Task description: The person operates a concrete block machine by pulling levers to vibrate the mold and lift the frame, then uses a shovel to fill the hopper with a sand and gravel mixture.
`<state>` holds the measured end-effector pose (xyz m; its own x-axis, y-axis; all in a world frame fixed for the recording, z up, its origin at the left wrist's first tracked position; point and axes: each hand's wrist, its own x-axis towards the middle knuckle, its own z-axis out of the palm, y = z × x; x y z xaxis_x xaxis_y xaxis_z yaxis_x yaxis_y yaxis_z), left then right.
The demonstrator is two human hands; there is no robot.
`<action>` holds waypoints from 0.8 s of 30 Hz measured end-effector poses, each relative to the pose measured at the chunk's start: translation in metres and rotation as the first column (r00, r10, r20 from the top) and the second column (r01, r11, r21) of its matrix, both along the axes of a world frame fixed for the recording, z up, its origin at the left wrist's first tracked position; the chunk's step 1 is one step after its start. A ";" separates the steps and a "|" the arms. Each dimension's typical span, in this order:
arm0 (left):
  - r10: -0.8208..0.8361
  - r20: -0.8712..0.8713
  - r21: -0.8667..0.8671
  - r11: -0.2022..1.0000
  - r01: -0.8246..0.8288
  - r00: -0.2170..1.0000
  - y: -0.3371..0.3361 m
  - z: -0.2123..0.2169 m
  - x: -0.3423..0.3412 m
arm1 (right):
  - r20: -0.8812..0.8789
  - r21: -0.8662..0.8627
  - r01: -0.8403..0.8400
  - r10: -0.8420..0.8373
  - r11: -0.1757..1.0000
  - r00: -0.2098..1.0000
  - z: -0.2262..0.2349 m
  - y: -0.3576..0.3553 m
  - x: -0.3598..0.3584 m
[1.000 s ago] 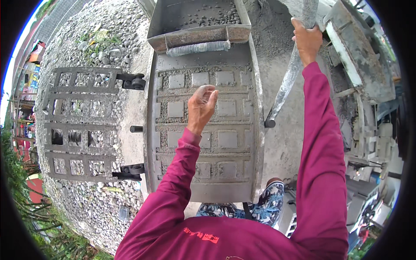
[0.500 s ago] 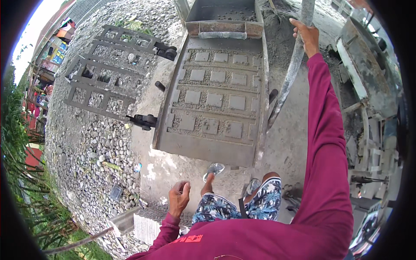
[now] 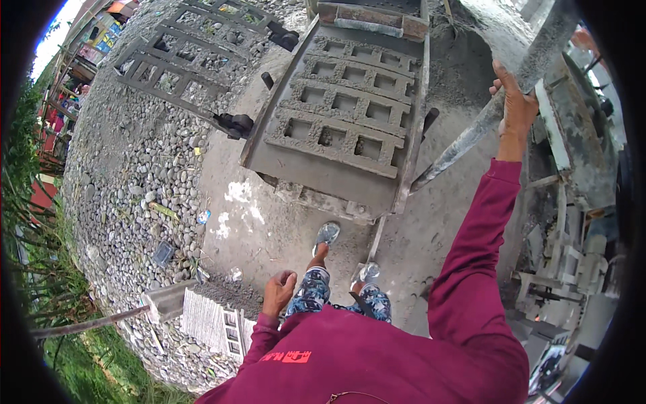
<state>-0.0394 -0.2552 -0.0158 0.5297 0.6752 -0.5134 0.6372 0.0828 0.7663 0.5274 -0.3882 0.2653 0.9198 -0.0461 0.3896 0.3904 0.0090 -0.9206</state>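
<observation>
Right hand (image 3: 517, 111), upper right of the frame: fingers wrapped around a grey metal pole (image 3: 464, 145), clamped on it. The pole runs slantwise, from the top right of the frame down to the right edge of the tray.

Left hand (image 3: 278, 293), lower middle: fingers loosely curled, beside the patterned shorts (image 3: 313, 291). Whether thumb and fingers meet, cannot tell; no thing visible in it.

Concrete blocks (image 3: 328, 101), upper middle: four grey rows, rough on top, with square hollows, lying on a metal tray (image 3: 316, 176). Tray tilted in view, its near end bare.

Trough (image 3: 370, 20), top middle: rusty front, at the far end of the tray.

Metal grid (image 3: 185, 69), upper left: several barred strips, lying over pebbles (image 3: 134, 202); black hinge (image 3: 233, 125) at its near corner, close to the tray.

Plastic box (image 3: 163, 253), left: small, on the pebbles.

Sandal (image 3: 328, 233), lower middle: on the ground, below the tray.

Maroon sleeve (image 3: 478, 232), right: on the right arm.
</observation>
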 end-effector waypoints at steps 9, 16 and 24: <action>-0.002 -0.144 0.000 1.000 0.002 0.990 0.098 -0.061 -0.060 | -0.125 -0.117 -0.285 0.270 0.951 0.955 0.046 -0.037 0.065; 0.369 -0.237 -0.168 0.896 -0.412 0.899 0.080 -0.101 -0.153 | -0.040 -0.216 -0.074 0.067 0.973 0.997 0.062 0.001 0.119; 0.558 -0.296 -0.243 0.740 -0.626 0.775 -0.075 -0.151 -0.224 | 0.062 0.050 -0.103 0.100 0.993 0.993 0.051 -0.017 0.012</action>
